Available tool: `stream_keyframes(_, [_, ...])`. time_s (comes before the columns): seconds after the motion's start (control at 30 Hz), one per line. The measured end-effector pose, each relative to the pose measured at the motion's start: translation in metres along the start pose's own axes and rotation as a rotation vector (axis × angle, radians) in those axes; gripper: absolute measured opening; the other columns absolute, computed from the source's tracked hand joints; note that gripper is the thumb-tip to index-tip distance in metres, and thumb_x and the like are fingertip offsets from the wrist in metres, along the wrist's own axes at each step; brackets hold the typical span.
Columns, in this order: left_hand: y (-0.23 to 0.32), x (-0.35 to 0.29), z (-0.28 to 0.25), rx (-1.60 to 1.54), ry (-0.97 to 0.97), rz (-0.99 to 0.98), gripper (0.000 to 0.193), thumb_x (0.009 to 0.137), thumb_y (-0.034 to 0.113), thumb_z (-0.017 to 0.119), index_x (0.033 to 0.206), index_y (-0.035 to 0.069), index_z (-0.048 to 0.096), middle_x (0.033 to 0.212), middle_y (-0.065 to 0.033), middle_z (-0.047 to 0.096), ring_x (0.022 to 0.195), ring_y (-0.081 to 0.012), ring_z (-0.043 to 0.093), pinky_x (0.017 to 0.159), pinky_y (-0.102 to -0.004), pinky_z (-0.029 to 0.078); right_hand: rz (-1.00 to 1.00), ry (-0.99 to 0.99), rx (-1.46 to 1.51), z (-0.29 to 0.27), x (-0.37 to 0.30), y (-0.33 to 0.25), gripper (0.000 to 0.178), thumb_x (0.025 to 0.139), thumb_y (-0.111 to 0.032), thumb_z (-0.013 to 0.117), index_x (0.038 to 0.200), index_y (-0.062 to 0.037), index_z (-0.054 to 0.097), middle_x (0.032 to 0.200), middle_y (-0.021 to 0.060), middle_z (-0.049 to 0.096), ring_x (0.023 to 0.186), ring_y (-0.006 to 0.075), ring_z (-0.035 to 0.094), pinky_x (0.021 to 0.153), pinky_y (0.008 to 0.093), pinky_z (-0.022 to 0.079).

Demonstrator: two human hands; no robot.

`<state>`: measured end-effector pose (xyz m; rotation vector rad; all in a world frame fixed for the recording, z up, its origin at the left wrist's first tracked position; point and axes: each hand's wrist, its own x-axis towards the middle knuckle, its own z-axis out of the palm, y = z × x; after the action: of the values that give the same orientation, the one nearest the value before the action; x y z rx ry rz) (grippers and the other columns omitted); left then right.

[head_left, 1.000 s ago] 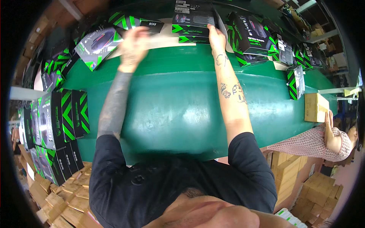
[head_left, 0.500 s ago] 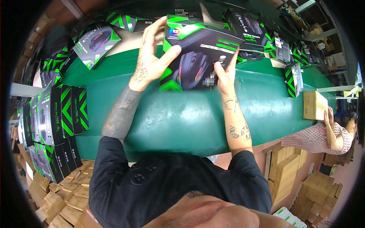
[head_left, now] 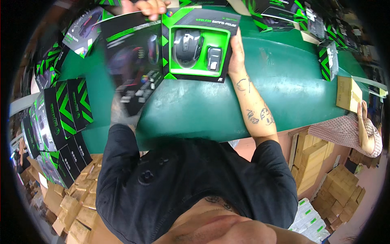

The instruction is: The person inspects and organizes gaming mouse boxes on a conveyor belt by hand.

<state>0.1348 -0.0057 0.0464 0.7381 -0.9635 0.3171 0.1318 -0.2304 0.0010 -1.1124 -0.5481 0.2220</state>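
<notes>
Holding open a black box (head_left: 166,51), left hand (head_left: 145,7) curled over its cover (head_left: 132,61), right hand (head_left: 236,53) clasping its side, mouse (head_left: 187,48) inside

A second ago the left grip (head_left: 145,7) looked empty to me, and the right grip (head_left: 237,55) was on a box at the far side of the bench. Half a second ago a box was up between the two, shut, its printed front showing between the left thumb and the right.

Now the box (head_left: 183,20) has been opened: its cover (head_left: 132,65) has swung out below the left grip, blurred, and hides part of that forearm. Left of the right grip, a black mouse (head_left: 187,48) and a small black piece (head_left: 214,57) have come into sight in a bright green recess. The left grip has shifted from the box's end to the top edge; the right one has moved to the right-hand edge.
</notes>
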Motion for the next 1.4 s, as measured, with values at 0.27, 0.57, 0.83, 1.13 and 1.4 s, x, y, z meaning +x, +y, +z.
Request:
stream_keyframes(0.27, [-0.001, 0.003, 0.027, 0.773, 0.343, -0.365, 0.037, 0.089, 0.013, 0.05, 0.124, 0.002, 0.041, 0.112, -0.0104, 0.052, 0.102, -0.0198, 0.052, 0.092, -0.0325, 0.039, 0.043, 0.055, 0.049, -0.008, -0.006, -0.007, 0.065, 0.089, -0.041, 0.045, 0.139, -0.0066, 0.022, 0.13, 0.0093, 0.04, 0.119, 0.0211, 0.039, 0.1, 0.0333, 0.031])
stream_keyframes(0.57, [0.039, -0.005, -0.018, 0.634, 0.936, -0.439, 0.041, 0.077, 0.028, 0.07, 0.105, 0.001, 0.056, 0.106, -0.005, 0.058, 0.1, -0.0161, 0.054, 0.089, -0.0315, 0.042, 0.296, 0.079, 0.013, -0.003, 0.01, -0.009, 0.064, 0.094, -0.05, 0.027, 0.14, -0.0056, 0.023, 0.137, 0.0112, 0.037, 0.125, 0.0212, 0.035, 0.103, 0.0367, 0.028])
stream_keyframes(0.83, [0.053, -0.007, -0.017, 1.431, 0.811, -0.112, 0.08, 0.075, 0.04, 0.068, 0.128, -0.008, 0.032, 0.123, -0.0244, 0.043, 0.117, -0.0312, 0.041, 0.101, -0.039, 0.031, 0.243, 0.137, -0.777, -0.008, 0.058, 0.017, 0.071, 0.079, -0.035, 0.064, 0.132, 0.0016, 0.036, 0.131, 0.0199, 0.042, 0.121, 0.0289, 0.042, 0.099, 0.0309, 0.036])
stream_keyframes(1.13, [-0.016, -0.006, -0.037, 1.421, 0.52, -0.635, 0.082, 0.067, 0.022, 0.075, 0.132, -0.002, 0.032, 0.126, -0.0214, 0.045, 0.119, -0.0295, 0.044, 0.1, -0.0346, 0.034, 0.039, 0.24, -0.704, -0.003, 0.115, 0.031, 0.069, 0.069, -0.017, 0.069, 0.13, -0.0015, 0.041, 0.119, 0.0176, 0.051, 0.11, 0.0263, 0.051, 0.095, 0.0348, 0.038])
stream_keyframes(1.4, [0.037, 0.046, 0.066, 1.409, 0.534, -0.346, 0.052, 0.086, 0.013, 0.058, 0.131, 0.002, 0.034, 0.116, -0.0116, 0.051, 0.104, -0.0189, 0.05, 0.092, -0.0322, 0.04, -0.085, -0.059, 0.02, 0.029, 0.06, -0.033, 0.07, 0.088, -0.017, 0.054, 0.144, -0.0137, 0.011, 0.144, 0.0096, 0.024, 0.125, 0.0179, 0.035, 0.103, 0.0305, 0.028])
